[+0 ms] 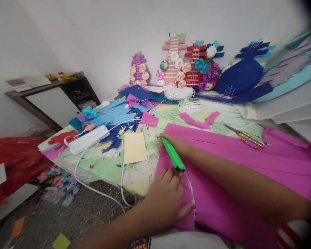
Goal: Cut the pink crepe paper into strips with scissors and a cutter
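A wide magenta sheet [233, 180], soft like crepe paper or fabric, covers the right side of the table and hangs toward me. My left hand [166, 195] lies flat on its near left part, fingers spread. Just beyond, my right hand [175, 140] grips a slim bright green tool [173, 154] with a dark end pointing toward me; its kind is unclear. Beside my left thumb a thin, uneven whitish line [191, 188] runs down the sheet. Gold-handled scissors [245, 136] rest on the sheet to the right. A pale yellow card [135, 148] lies left of my hands.
A white power strip [88, 140] with cables crosses the table's left edge. Blue scraps [114, 112] and magenta scraps [149, 119] lie around. White string [179, 92] is heaped at the back before several flower-decorated lute shapes [173, 62]. A low cabinet [53, 103] stands left.
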A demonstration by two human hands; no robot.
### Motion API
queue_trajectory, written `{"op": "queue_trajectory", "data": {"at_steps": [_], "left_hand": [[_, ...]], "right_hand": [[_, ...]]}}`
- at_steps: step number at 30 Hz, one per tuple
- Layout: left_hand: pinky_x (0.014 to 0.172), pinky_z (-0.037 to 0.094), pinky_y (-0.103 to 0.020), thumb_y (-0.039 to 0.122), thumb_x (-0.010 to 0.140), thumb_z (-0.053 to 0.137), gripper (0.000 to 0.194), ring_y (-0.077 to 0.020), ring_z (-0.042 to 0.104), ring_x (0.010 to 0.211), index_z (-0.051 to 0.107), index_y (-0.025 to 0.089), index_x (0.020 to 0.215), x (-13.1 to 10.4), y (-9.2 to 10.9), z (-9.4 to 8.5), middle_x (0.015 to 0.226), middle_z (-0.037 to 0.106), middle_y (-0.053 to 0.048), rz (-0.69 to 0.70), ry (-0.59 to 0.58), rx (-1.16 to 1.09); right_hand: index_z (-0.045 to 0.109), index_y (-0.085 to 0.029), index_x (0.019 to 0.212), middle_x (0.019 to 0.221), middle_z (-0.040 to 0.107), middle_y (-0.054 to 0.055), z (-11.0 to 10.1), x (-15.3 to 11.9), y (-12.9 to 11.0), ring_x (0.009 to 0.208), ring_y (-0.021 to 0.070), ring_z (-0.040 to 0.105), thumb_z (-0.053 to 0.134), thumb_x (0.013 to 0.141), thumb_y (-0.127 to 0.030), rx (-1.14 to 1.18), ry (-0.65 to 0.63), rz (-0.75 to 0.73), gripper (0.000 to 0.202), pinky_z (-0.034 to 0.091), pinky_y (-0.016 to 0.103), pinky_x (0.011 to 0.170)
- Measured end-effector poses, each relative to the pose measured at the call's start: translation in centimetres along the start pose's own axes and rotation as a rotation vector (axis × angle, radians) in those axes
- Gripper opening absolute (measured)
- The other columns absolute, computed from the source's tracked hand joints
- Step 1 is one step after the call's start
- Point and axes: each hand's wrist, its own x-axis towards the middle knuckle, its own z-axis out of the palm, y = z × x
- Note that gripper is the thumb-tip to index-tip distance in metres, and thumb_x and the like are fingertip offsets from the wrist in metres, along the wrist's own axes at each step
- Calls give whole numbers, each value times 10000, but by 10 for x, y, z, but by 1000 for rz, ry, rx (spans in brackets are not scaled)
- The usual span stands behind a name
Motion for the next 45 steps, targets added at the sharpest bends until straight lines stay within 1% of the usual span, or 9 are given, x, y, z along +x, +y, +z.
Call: {"op": "queue_trajectory", "data": {"at_steps": [2,4,7,11,16,22,28,39,45], "left_hand": [[962,228,-441,588,787,334,688,-321,316,1165,399,68,1232,0,-3,5,1203,474,-156,5,-1,-29],[985,170,-463,627,780,288,738,-327,249,1210,343,79,1271,0,-5,7,1241,437,-157,0,-33,-60],[998,113,-480,668,771,211,805,-334,195,1235,274,69,1305,-1,-5,6,1269,399,-172,6,-74,-94],[993,104,-491,696,754,154,854,-363,203,1224,262,55,1309,-2,-6,8,1289,371,-179,12,-115,-103],[984,112,-493,709,742,157,875,-371,222,1213,238,55,1318,1,-7,13,1292,367,-180,18,-167,-32],[973,128,-487,713,738,161,880,-383,266,1189,252,50,1311,0,-2,16,1291,356,-203,6,-159,19],[978,126,-473,711,741,143,883,-371,262,1193,239,45,1313,-4,-1,16,1310,327,-204,15,-122,12],[988,99,-474,715,735,139,873,-369,271,1195,272,66,1304,-9,-2,19,1299,346,-204,26,-87,-2],[976,116,-482,696,753,143,857,-374,255,1203,278,51,1300,-12,4,15,1309,314,-229,32,-93,0]], "right_hand": [[496,-210,1083,920,623,35,0,2,0,929,182,549,533,734,-267,-47,-29,-63,355,373,300,825],[508,-191,1080,1037,586,81,0,5,1,1083,232,461,559,717,-302,-153,-57,-138,383,313,348,902],[481,-167,1116,1105,545,123,2,10,4,1153,259,397,536,736,-355,-279,-85,-199,427,296,372,918],[452,-175,1134,1069,557,118,6,14,10,1090,240,456,504,755,-383,-276,-99,-189,435,353,347,855],[455,-200,1115,999,573,83,5,14,10,930,197,529,513,746,-375,-257,-93,-185,413,371,303,795],[461,-211,1097,929,593,54,3,12,5,791,165,557,490,757,-362,-190,-109,-141,373,376,264,734],[482,-208,1066,882,608,39,3,11,3,768,165,561,506,743,-318,-159,-103,-126,342,373,255,728],[476,-173,1070,788,628,24,3,10,-1,717,150,565,509,745,-275,-137,-99,-140,342,376,224,682],[478,-175,1067,833,610,34,2,10,-2,739,148,551,514,738,-267,-153,-88,-136,343,374,226,703]]}}
